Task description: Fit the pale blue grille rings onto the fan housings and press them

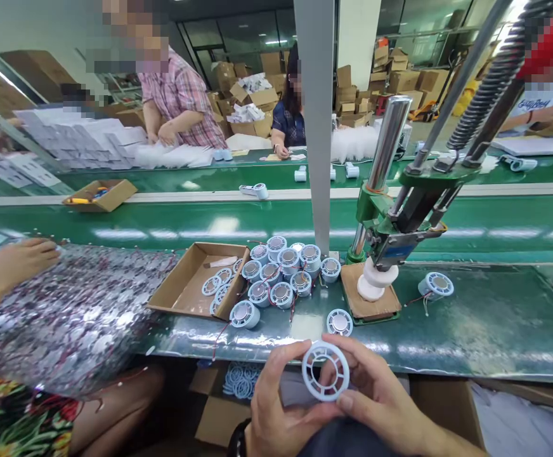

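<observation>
A light-blue plastic ring with short spokes [305, 373] is pinched between my two hands, its round face turned towards me. My left hand [279, 403] grips its left side between thumb and fingers. On the right side, my right hand [376, 390] closes thumb and fingers on the rim. Just beyond the fingers, at the bench's front edge, lies a round light-blue part with a silver centre [339, 322]. Behind it, several similar round parts with red wires [281, 295] are heaped together. Another one [436, 285] sits alone to the right.
A green hand press [395, 228] with a white pressing head [376, 279] stands on the bench at right. Left of the heap, a cardboard tray [176, 285] holds loose rings. A neighbour's hand [33, 257] rests over silvery wired parts [67, 317]. A grey post [317, 127] rises ahead.
</observation>
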Available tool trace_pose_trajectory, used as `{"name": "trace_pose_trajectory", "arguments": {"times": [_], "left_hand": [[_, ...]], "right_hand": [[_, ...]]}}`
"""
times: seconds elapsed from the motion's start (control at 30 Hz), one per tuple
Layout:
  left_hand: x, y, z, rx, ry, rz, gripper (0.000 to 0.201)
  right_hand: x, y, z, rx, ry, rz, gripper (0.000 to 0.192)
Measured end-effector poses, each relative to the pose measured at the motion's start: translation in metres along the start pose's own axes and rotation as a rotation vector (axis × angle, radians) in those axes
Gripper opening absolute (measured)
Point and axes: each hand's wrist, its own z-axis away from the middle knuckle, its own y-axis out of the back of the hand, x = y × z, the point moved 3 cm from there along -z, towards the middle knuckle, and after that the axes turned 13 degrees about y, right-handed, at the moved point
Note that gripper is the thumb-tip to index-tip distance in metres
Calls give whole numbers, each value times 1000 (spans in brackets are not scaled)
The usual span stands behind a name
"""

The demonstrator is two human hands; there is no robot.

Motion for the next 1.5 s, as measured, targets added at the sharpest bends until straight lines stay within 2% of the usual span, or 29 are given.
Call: {"name": "trace_pose_trajectory", "arguments": {"times": [0.17,0.3,0.47,0.63,0.93,1.0,1.1,1.23,1.3,1.4,1.5], "left_hand": [[-5,-1,9,-43,45,30,58],[-10,-2,19,-14,-19,47,67],[-14,-3,24,2,-38,131,83],[-12,-4,22,-6,13,130,71],[-8,-4,18,-25,73,131,69],[-9,-2,18,-28,87,104,68],[-17,2,28,-45,74,6,68],[-43,6,71,-104,10,-144,77],[-65,10,95,-134,68,-222,81],[-99,22,119,-108,230,-324,68],[-112,37,123,-29,308,-368,61]], "right_hand": [[0,0,1,22,21,-28,54],[-1,1,1,43,3,-52,47],[-1,2,2,79,-47,-68,50],[-1,1,2,102,-110,-100,50],[0,-2,1,84,-121,-91,54],[1,1,2,46,-122,30,55],[5,22,2,26,7,458,50],[22,68,4,162,253,1051,38],[38,82,3,143,330,1238,38],[60,86,-1,38,418,1431,41],[74,78,-5,-18,474,1534,36]]}}
